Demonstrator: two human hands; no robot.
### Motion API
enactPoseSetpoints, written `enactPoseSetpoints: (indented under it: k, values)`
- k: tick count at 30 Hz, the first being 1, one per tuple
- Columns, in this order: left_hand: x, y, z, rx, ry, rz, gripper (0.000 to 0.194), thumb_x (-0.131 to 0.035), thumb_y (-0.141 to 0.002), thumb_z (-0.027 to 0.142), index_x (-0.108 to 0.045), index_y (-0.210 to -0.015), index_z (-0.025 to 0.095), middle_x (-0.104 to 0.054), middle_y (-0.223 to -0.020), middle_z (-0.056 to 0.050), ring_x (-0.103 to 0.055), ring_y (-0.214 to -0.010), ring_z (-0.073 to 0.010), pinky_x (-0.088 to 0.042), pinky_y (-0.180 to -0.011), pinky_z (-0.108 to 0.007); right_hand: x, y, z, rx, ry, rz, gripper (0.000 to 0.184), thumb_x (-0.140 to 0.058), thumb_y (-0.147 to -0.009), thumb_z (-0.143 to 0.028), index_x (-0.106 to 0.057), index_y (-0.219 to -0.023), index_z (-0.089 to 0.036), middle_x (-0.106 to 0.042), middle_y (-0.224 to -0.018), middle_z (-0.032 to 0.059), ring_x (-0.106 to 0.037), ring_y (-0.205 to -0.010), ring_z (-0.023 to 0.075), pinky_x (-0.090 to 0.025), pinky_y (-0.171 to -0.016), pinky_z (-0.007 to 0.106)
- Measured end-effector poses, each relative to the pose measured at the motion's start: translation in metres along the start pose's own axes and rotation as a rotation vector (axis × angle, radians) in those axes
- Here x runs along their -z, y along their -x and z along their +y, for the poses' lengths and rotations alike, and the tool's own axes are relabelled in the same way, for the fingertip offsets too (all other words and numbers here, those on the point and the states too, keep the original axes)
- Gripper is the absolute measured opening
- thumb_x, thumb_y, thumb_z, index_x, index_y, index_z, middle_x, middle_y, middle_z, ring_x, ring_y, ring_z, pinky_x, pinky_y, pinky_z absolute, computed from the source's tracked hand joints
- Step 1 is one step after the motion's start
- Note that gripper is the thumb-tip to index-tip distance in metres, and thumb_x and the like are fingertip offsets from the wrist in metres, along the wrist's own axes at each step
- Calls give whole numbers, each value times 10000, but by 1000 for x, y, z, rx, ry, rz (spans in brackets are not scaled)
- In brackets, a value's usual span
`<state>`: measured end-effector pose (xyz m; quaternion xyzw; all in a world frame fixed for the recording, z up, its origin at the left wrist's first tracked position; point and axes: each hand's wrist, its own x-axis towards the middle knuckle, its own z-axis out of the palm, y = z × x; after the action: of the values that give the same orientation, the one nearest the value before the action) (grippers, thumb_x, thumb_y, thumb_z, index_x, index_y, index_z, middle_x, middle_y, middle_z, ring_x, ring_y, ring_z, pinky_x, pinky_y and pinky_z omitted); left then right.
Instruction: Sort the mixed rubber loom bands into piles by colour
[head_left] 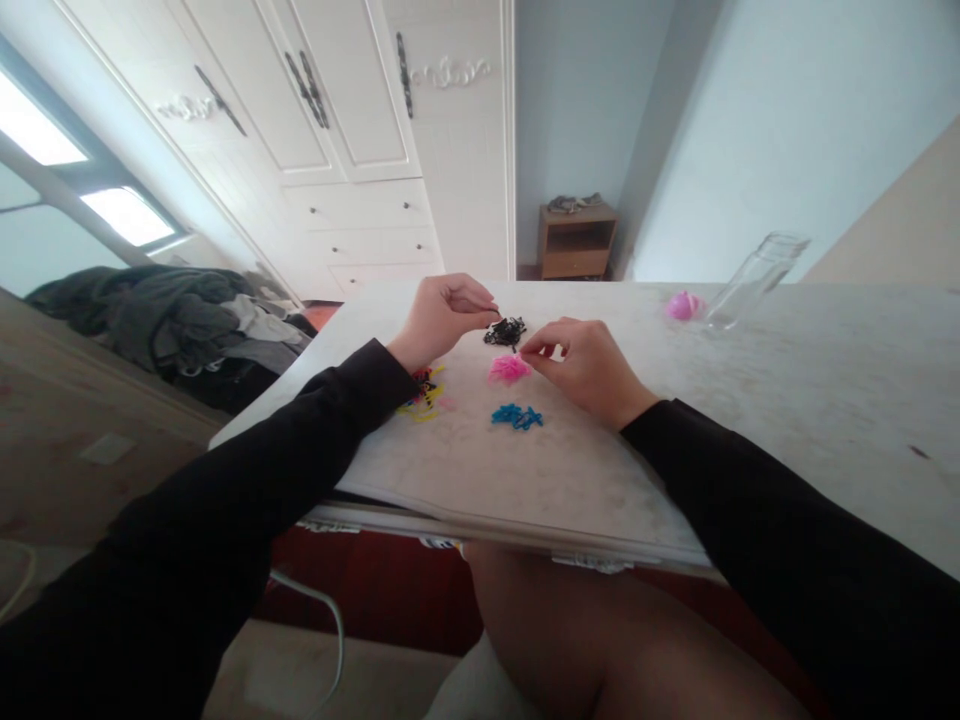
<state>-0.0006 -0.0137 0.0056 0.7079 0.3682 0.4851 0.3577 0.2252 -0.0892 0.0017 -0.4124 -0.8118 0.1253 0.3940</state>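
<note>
Small piles of what look like rubber bands lie on the white tabletop, sorted partly by colour. My left hand [442, 315] is pinched at the left edge of the black rubber bands [505, 332], with a dark strand at its fingertips. Thumb and forefinger of my right hand [585, 362] are pressed together between the black pile and the pink rubber bands [510, 370]; a small black band shows at their tips. Closer to me sit the blue rubber bands [517, 416]. A mixed pile of yellow, red and dark bands [426, 395] is partly hidden by my left wrist.
A clear glass bottle [757, 282] stands on the table [810, 420] at the far right, beside a pink round object [684, 306]. Heaped clothes [172, 320] lie left of the table. Behind are a white wardrobe [360, 120] and a small wooden cabinet [576, 243].
</note>
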Motion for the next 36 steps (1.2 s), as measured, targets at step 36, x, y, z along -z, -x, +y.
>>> enactPoseSetpoints:
  k: [36]
  values:
    - [-8, -4, 3, -177, -379, -110, 197, -653, -782, 114, -814, -892, 144, -817, -904, -81, -735, -816, -159, -590, -723, -264, -7, 8, -12, -12, 380, -275, 435, -488, -943, -140, -603, -1362, -119, -734, -1285, 208, -598, -1282, 364, -446, -1070, 524]
